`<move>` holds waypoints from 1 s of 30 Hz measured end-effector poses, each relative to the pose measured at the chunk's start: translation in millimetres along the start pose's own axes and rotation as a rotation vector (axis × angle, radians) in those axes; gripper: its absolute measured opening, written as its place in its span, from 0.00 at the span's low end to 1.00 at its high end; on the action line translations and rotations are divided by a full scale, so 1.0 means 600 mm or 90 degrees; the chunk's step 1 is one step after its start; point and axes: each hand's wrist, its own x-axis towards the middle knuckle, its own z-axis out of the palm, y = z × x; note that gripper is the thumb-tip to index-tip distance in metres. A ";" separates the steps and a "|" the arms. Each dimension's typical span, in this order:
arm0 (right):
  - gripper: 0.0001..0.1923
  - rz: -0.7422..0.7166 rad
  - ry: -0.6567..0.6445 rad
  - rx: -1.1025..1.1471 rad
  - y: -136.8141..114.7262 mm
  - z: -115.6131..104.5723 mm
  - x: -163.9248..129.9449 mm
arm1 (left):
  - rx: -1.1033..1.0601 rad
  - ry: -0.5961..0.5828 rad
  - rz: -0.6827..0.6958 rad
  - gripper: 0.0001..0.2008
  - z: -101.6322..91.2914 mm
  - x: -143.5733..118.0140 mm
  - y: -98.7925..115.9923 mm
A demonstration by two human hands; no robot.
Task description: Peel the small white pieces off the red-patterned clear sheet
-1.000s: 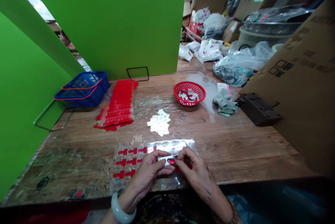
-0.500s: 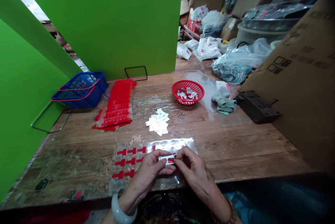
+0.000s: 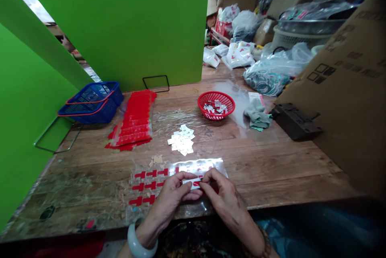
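My left hand grips a small flat white piece between thumb and fingers, above the near part of the table. A small red sticker-like patch lies at the right end of that piece. My right hand pinches at this same end with thumb and forefinger; the fingertips hide exactly what they hold. Under both hands is a clear plastic sheet. Red T-shaped stickers in rows show to the left of my hands. Farther back lies a loose pile of white pieces.
A red basket with white pieces stands beyond the pile. Stacked red sheets and blue baskets are at the left. To the right are a grey cloth, a dark metal block and a cardboard box. Green panels close the back.
Both hands stay in nearly the same place on the white piece. The red patch between the fingertips looks slightly different, with a pale line across it now.
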 end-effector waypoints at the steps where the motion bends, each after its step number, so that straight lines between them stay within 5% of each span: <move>1: 0.06 0.000 0.002 0.002 -0.001 0.000 0.000 | 0.002 0.002 0.001 0.12 0.001 0.000 0.001; 16: 0.05 -0.008 0.040 0.020 0.008 0.018 -0.002 | 0.109 0.119 0.086 0.15 0.003 0.016 -0.011; 21: 0.06 -0.023 0.087 0.032 0.001 0.026 -0.003 | 0.100 0.125 0.109 0.15 0.005 0.015 -0.006; 30: 0.07 0.033 0.038 0.075 -0.012 0.015 0.001 | 0.067 0.091 0.059 0.17 -0.010 0.022 -0.015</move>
